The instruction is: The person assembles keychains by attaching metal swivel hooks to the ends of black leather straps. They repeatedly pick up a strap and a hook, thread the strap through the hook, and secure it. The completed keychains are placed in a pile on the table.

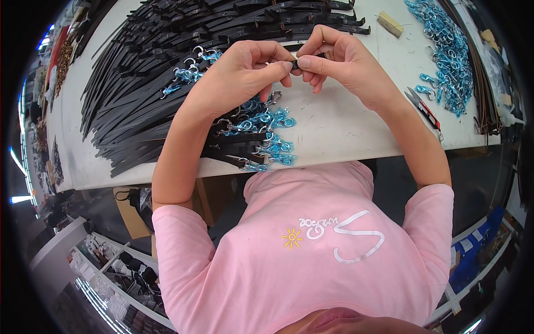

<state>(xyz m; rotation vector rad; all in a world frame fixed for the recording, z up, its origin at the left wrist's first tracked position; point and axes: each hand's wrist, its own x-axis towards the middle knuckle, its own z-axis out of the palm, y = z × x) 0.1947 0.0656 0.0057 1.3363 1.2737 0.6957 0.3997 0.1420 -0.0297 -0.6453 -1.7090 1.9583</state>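
Taking the two joined hands as the centre of a clock face, the left hand (240, 72) comes in from 8 o'clock and the right hand (346, 61) from 4 o'clock, their fingertips meeting over the table (339, 128). Between them is a small dark strap end (295, 65), mostly hidden by the fingers. The left grip pinches it between thumb and fingertips; the right grip pinches it from the other side, thumb pressed toward the curled forefinger. What exactly the fingertips have hold of on it is too small to tell. From 8 round to 12 o'clock, long black straps (130, 119) lie fanned and overlapping across the pale surface, many with folded ends. At 7 o'clock, near the table's front edge, metal clasps in blue wrapping (282, 146) sit at the ends of some of these straps, and a smaller blue-wrapped cluster (189, 74) lies on the straps at 9 o'clock, just beside the left wrist. A yellowish block (390, 25) rests toward 2 o'clock. At 3 o'clock, well apart from the right hand, is a long heap of blue-wrapped clasps (448, 61); the red-and-black snips (427, 113) lie nearer, toward 4 o'clock, beside the right forearm. Beyond the heap, brown straps (488, 108) hang over the table edge. At 6 o'clock is the person's pink shirt (311, 273).
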